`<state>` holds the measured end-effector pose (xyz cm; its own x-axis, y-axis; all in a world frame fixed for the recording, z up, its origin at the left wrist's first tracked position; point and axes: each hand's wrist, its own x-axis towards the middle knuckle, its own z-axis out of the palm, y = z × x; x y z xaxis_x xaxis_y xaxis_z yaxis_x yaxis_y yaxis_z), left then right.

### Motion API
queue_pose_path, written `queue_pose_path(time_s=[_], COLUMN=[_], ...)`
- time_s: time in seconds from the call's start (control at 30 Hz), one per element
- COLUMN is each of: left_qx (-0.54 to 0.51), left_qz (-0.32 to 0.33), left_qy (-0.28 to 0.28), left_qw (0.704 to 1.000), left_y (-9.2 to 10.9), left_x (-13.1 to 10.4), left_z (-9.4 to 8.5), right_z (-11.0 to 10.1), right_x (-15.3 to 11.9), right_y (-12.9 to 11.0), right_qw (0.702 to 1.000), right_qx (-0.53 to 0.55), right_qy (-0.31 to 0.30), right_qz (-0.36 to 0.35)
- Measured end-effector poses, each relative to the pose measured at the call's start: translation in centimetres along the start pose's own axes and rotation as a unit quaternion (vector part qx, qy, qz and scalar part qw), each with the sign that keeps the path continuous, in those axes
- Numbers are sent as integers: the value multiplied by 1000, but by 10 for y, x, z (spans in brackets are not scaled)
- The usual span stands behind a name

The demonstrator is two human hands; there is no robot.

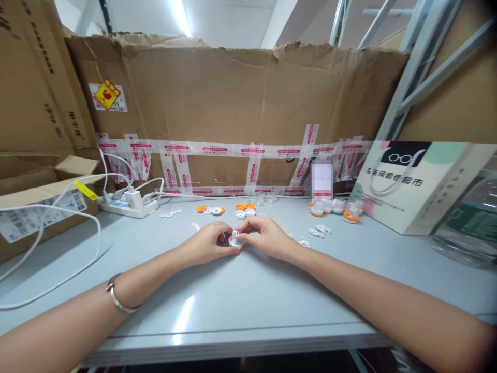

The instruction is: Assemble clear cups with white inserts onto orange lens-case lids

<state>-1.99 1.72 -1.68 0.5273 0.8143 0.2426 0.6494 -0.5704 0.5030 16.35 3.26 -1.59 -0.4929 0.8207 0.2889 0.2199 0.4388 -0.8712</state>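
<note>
In the middle of the head view my left hand (205, 243) grips a small round white cup-like part (234, 242) with orange at its lower edge. My right hand (267, 237) pinches a small white openwork plastic piece (236, 234) at the top of that round part. Whether the two pieces are joined is too small to tell. Beyond my hands lie orange and white round parts (245, 209), with more orange and white rings (210, 210) to their left. Similar small white plastic pieces (320, 231) lie to the right of my right hand.
Clear plastic parts (264, 198) stand near the cardboard wall (240, 98). Clear-topped round containers (351, 211) sit before an upright phone (322, 178). A paper bag (404, 191) and large bottle (468, 217) stand right; a power strip (130, 206) with white cables lies left.
</note>
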Motion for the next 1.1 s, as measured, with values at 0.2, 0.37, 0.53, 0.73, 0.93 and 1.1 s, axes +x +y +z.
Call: queue_pose_path(time_s=[0.2, 0.37, 0.53, 0.73, 0.93, 1.1], left_qx=[2, -2, -7, -17, -7, -18], left_qz=[2, 6, 5, 3, -20, -32], left_qy=[-2, -7, -16, -24, -13, -14], left_qw=[1000, 1000, 1000, 1000, 1000, 999], left_y=[1, 1, -1, -1, 1, 4], left_x=[-1, -1, -1, -2, -4, -7], left_z=[0, -1, -1, -2, -6, -8], right_z=[1, -1, -3, -4, -33, -71], right_x=[-3, 1, 0, 0, 24, 61], right_y=[-5, 0, 1, -1, 13, 40], right_qw=[996, 997, 997, 999, 986, 944], right_qx=[-71, -54, -44, -7, -84, -245], right_qy=[0, -32, -44, -44, 140, 222], right_qz=[-48, -50, -53, -24, -15, 10])
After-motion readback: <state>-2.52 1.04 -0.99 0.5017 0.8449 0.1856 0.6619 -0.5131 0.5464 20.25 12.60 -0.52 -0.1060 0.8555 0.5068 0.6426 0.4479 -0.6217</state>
